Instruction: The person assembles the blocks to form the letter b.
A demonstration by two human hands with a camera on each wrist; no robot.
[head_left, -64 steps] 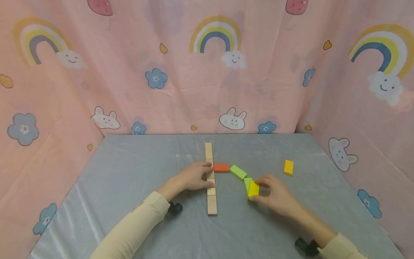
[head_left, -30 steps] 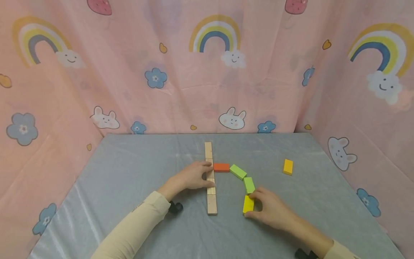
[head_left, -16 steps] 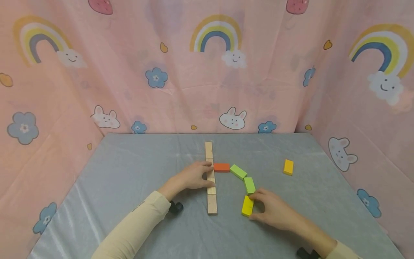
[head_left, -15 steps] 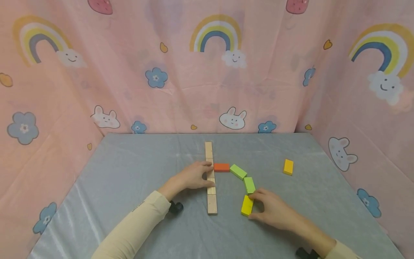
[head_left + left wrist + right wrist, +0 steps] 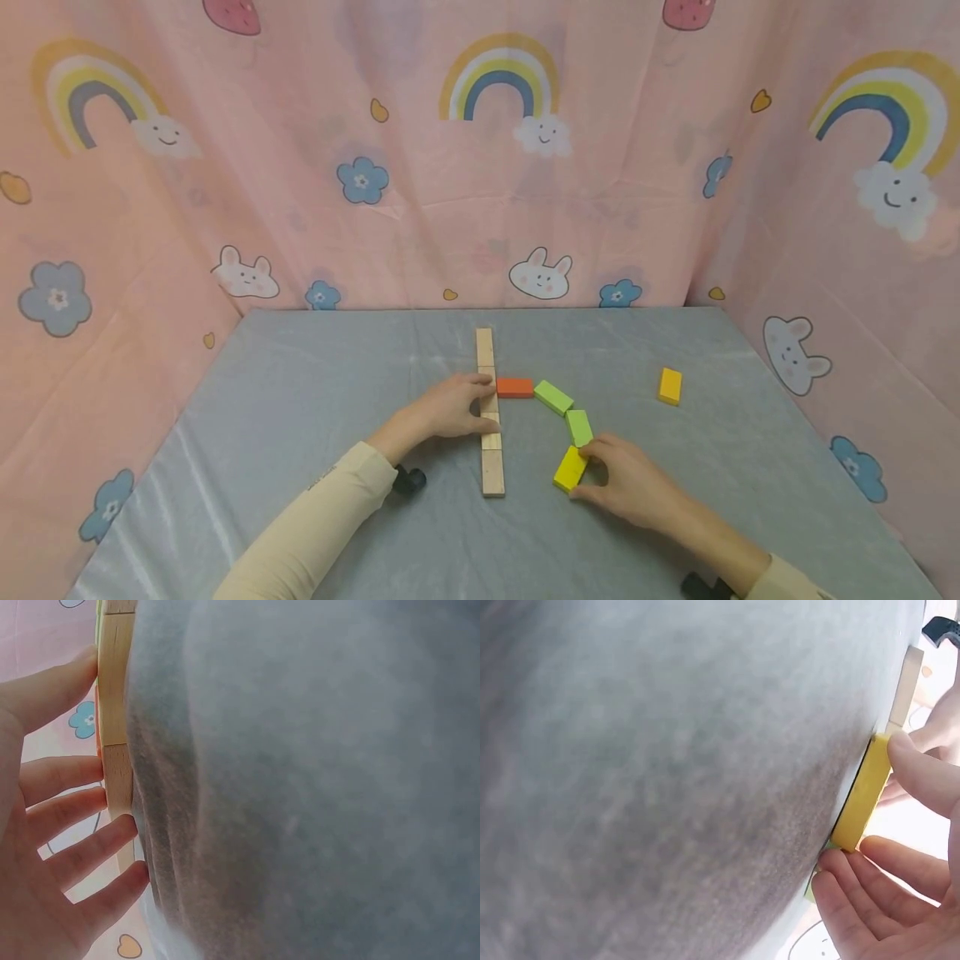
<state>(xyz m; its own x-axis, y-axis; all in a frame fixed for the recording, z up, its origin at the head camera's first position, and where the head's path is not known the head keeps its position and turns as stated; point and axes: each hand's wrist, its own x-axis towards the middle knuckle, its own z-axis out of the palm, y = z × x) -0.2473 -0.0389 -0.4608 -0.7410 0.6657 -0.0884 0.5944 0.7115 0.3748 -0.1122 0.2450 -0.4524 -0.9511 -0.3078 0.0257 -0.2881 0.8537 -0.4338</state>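
In the head view a straight row of plain wooden blocks [image 5: 492,473] lies on the table. My left hand [image 5: 450,408] rests its fingertips and thumb on the row's middle; in the left wrist view its fingers [image 5: 82,859] are spread and fairly straight against the wooden blocks [image 5: 114,679]. From the row an orange-red block [image 5: 515,388] leads right to two green blocks [image 5: 553,397] in a curve. At the curve's lower end my right hand [image 5: 637,483] pinches a yellow block [image 5: 568,469] by its two ends, thumb at the near end [image 5: 861,791]. The yellow block slants, its far end against the lower green block.
A loose orange-yellow block [image 5: 670,387] lies at the right of the grey cloth-covered table [image 5: 330,358]. A pink patterned curtain [image 5: 420,225] stands along the back and both sides. Dark wrist devices [image 5: 409,481] sit under the forearms.
The yellow block, held by my right hand, has gone from over the lower green block to its near end, then turned so its near end swings left. My left hand has stayed put.
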